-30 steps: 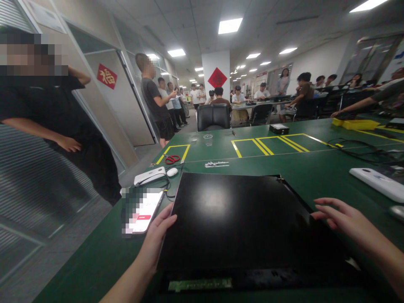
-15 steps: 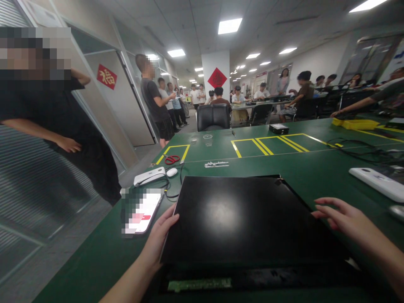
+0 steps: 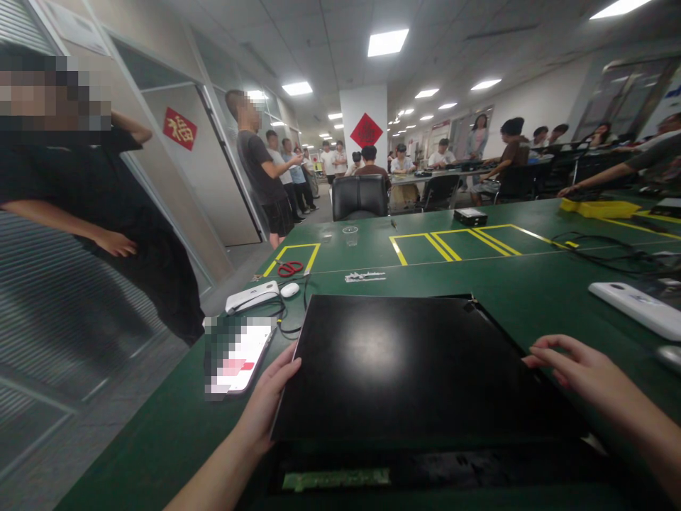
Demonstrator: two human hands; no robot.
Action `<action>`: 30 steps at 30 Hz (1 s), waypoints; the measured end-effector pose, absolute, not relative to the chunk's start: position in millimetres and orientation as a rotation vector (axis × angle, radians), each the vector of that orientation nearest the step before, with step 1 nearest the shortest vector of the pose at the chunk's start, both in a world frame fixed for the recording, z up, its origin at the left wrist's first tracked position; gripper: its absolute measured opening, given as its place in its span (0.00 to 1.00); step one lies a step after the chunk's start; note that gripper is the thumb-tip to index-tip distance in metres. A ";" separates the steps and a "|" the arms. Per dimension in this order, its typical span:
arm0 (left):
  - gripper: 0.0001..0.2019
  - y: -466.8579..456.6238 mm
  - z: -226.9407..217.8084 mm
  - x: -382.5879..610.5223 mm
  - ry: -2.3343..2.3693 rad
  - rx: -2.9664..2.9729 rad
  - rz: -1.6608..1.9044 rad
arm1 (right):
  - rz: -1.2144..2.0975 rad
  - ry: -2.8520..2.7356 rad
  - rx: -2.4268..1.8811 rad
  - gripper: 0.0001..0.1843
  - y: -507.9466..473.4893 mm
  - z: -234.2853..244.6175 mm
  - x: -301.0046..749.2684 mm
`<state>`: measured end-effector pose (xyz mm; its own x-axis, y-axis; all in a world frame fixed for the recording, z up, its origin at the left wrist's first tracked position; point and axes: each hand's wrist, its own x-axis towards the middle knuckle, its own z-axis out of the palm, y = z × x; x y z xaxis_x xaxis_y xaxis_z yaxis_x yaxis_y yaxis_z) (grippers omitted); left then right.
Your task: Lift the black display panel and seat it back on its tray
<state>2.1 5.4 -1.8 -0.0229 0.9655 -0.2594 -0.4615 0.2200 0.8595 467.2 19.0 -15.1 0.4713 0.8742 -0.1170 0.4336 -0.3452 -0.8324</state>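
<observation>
A large black glossy panel (image 3: 404, 369) lies on the green table (image 3: 159, 440) right in front of me, its near edge raised over a dark frame with a green circuit strip (image 3: 336, 480). My left hand (image 3: 266, 404) grips the panel's left edge, thumb on top. My right hand (image 3: 577, 372) holds the panel's right edge with fingers curled over it.
A phone (image 3: 242, 358) lies left of the panel, with a white device (image 3: 251, 297), a white mouse (image 3: 290, 289) and red scissors (image 3: 290, 268) beyond. A white keyboard-like unit (image 3: 635, 309) sits at right. A person in black (image 3: 106, 213) stands close at left. Others stand and sit further back.
The panel's near edge has lifted and shifted slightly away from me, showing more of the frame beneath. My hands stay on its two side edges.
</observation>
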 end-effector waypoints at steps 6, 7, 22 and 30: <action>0.36 7.0 -6.3 -0.6 1.019 0.636 1.229 | 0.710 -1.224 -2.009 0.21 18.6 -19.7 472.7; 0.36 7.4 -7.2 -1.0 1.027 0.640 1.227 | 0.655 -1.272 -2.051 0.21 17.8 -19.0 471.3; 0.34 6.4 -3.1 1.9 1.015 0.627 1.194 | 0.401 -1.547 -2.156 0.22 14.7 -28.5 470.4; 0.33 6.8 -4.5 2.3 1.006 0.629 1.203 | 0.418 -1.560 -2.183 0.23 14.9 -27.4 467.9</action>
